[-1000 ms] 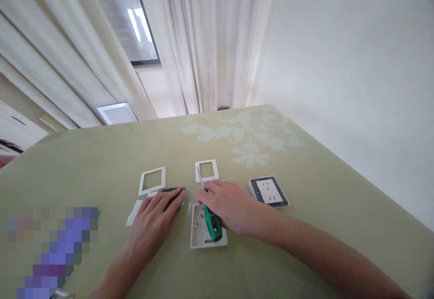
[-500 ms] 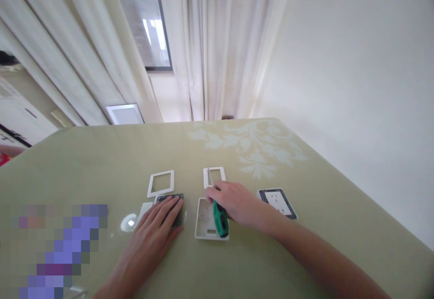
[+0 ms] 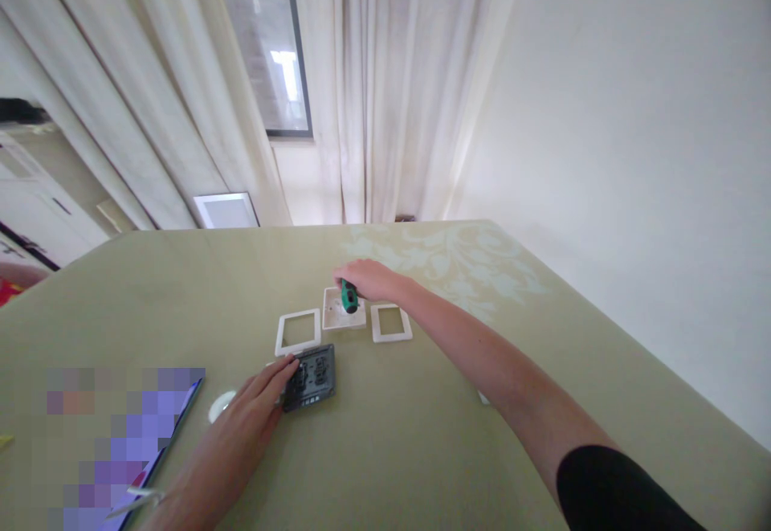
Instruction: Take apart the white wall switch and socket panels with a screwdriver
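My right hand (image 3: 369, 277) is closed around a screwdriver with a green and black handle (image 3: 349, 296). It is over the far side of a white square back box (image 3: 334, 320), with the screwdriver's shaft hidden. Nearer to me, a dark grey socket panel (image 3: 316, 378) lies with its moulded back up. My left hand (image 3: 256, 402) is open, its stretched fingers resting at the panel's left edge. White square frames flank the box: one frame (image 3: 279, 338) at its left, another frame (image 3: 393, 338) at its right.
A round white object (image 3: 220, 405) shows partly beside my left wrist. At lower left lies a blurred-out flat item with a blue edge (image 3: 181, 421). A small white corner (image 3: 483, 397) peeks out under my right forearm. Curtains (image 3: 385, 113) and a wall (image 3: 632, 153) stand beyond the table.
The back box has moved away from me, between the two frames, with my right hand and the screwdriver. My left hand has slid left, uncovering more of the panel.
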Demonstrator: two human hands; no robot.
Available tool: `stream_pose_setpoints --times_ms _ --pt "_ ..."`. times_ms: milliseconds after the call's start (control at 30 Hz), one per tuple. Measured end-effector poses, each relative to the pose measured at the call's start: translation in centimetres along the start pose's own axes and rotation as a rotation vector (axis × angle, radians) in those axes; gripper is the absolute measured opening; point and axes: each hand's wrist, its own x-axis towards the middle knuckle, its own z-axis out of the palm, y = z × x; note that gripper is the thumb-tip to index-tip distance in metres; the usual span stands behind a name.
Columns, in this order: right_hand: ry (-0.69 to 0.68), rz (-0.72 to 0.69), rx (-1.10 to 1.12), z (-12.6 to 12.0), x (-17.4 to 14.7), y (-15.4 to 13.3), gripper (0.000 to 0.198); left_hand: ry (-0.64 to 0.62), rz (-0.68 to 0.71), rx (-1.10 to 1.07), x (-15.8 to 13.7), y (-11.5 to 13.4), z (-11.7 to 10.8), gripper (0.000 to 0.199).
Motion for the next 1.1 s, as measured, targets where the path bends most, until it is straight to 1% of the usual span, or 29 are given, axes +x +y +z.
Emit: stream_pose_setpoints --times_ms 100,167,233,300,367,433,467,533,567,633,700,767,833,900,967,1033,1100 --pt "-0.033 0.003 0.028 1.7 1.3 -0.1 0.023 0.001 -0.022 -0.050 0.3 -0.1 0.1 0.060" --pt "-0.015 0.009 0.058 2.0 1.2 0.0 0.023 0.024 -0.021 -0.055 0.3 -0.2 0.1 0.062" --pt "0.035 0.014 0.097 1.4 0.0 0.6 0.026 0.068 -0.008 -0.046 0.4 0.0 0.1 0.065" --pt "0.100 0.017 0.144 0.2 -2.4 1.7 0.030 0.117 0.013 -0.039 0.6 0.5 -0.2 0.066" --pt "0.154 0.025 0.204 -1.2 -6.0 3.2 0.027 0.146 0.030 -0.041 0.9 1.8 -0.6 0.064" --pt "0.201 0.056 0.273 -2.2 -10.7 4.6 0.011 0.163 0.059 -0.049 1.4 3.7 -1.0 0.059" --pt "0.229 0.082 0.298 -2.4 -13.3 5.3 0.008 0.166 0.093 -0.052 1.6 4.9 -1.1 0.057" --pt "0.278 0.151 0.331 -2.0 -18.6 6.5 0.020 0.161 0.208 -0.045 2.3 7.4 -0.9 0.056" --pt "0.297 0.180 0.344 -1.5 -21.3 6.9 0.026 0.150 0.281 -0.037 2.7 8.6 -0.6 0.055" --pt "0.308 0.202 0.388 0.0 -26.0 7.7 0.045 0.116 0.399 -0.006 3.8 10.8 0.3 0.053" --pt "0.310 0.230 0.539 1.8 -29.8 8.1 0.063 0.077 0.454 0.049 5.4 12.4 1.5 0.052" --pt "0.308 0.235 0.617 3.6 -32.2 8.1 0.077 0.035 0.457 0.124 7.3 13.5 2.9 0.054" --pt "0.337 0.226 0.647 5.1 -33.5 7.8 0.080 -0.017 0.412 0.193 9.4 14.0 4.4 0.053" --pt "0.379 0.222 0.621 6.2 -33.9 7.3 0.073 -0.078 0.326 0.199 11.4 14.1 5.9 0.052" --pt "0.406 0.218 0.560 7.1 -33.6 6.8 0.066 -0.146 0.267 0.142 13.1 14.0 7.2 0.054" --pt "0.424 0.205 0.528 7.7 -33.1 6.3 0.067 -0.187 0.256 0.083 14.8 13.9 8.4 0.058" --pt "0.442 0.190 0.528 8.2 -32.3 5.8 0.070 -0.195 0.268 0.050 16.4 14.1 9.2 0.060"
